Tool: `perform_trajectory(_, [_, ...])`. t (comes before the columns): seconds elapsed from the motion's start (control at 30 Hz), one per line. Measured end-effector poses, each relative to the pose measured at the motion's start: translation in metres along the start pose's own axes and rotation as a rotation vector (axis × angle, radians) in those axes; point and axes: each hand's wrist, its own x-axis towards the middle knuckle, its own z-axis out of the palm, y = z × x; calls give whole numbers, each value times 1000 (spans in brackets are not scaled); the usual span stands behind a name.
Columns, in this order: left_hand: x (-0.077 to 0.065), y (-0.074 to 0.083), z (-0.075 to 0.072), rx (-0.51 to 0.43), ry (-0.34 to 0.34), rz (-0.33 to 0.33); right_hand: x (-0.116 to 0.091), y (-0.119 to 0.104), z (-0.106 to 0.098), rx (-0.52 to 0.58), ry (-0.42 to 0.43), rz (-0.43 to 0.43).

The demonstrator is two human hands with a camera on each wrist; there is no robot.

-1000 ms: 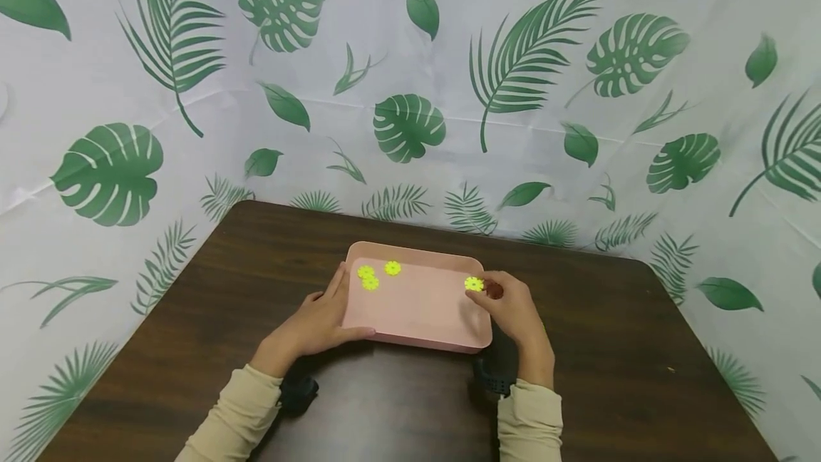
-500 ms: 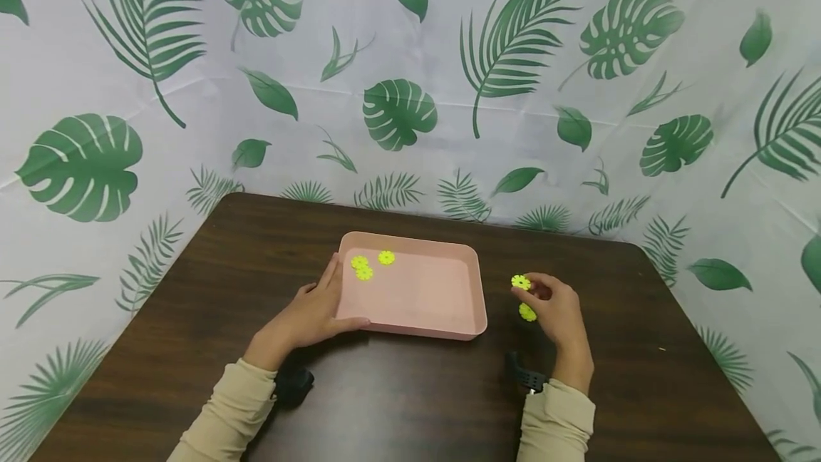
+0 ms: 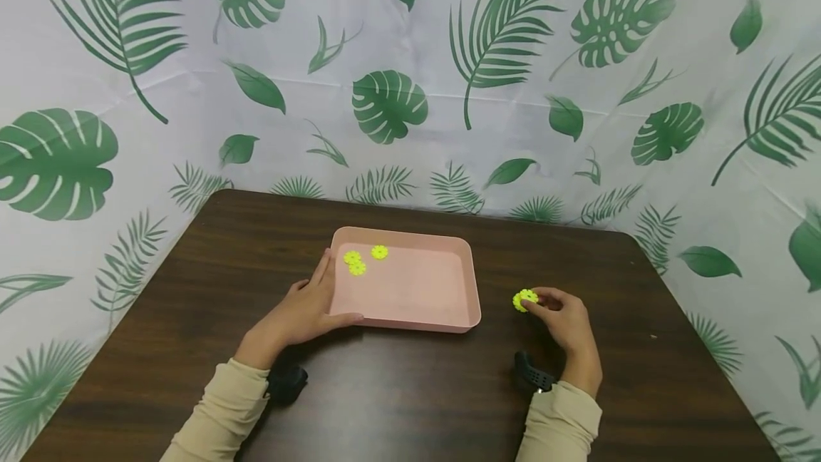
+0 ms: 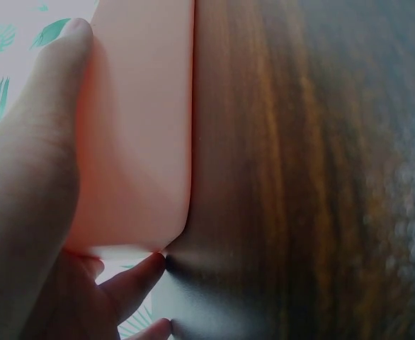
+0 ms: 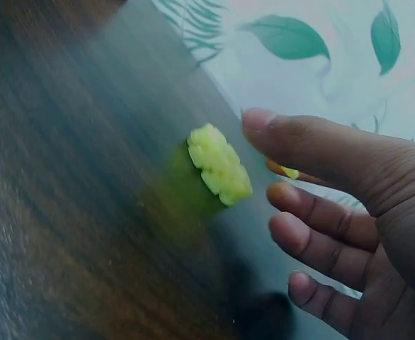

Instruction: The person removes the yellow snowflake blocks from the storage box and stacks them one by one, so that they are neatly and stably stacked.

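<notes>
My left hand [image 3: 296, 316] lies around the near left corner of a shallow pink tray [image 3: 417, 284], fingers straight along its left end and thumb along the near wall. The left wrist view shows that thumb [image 4: 48, 92] against the tray wall [image 4: 144, 127]. Right of the tray, my right hand [image 3: 567, 323] pinches a yellow flower-shaped disc [image 3: 529, 296] between thumb and forefinger; in the right wrist view only a sliver of the disc [image 5: 290, 172] shows behind the thumb. Another yellow disc [image 5: 220, 166] is just ahead of the fingertips, overlapping the held one in the head view.
Several yellow discs [image 3: 380, 252] lie toward the tray's far left corner, two of them overlapping. Everything stands on a dark wooden table [image 3: 410, 391]. Behind it hangs a white cloth [image 3: 449, 127] printed with green leaves. Black straps [image 3: 535, 374] sit at the wrists.
My right hand has carried the pinched disc from over the tray's right end out to the right, then lowered it by the other disc. My left hand stays at the tray corner.
</notes>
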Motion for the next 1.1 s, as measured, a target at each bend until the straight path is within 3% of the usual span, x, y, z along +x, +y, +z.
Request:
perform_trajectory(0.43, [0, 2, -3, 3, 8, 7, 2, 3, 3, -52, -9, -52])
perform_trajectory(1.1, [2, 3, -3, -1, -17, -14, 6, 6, 6, -70, -28, -32])
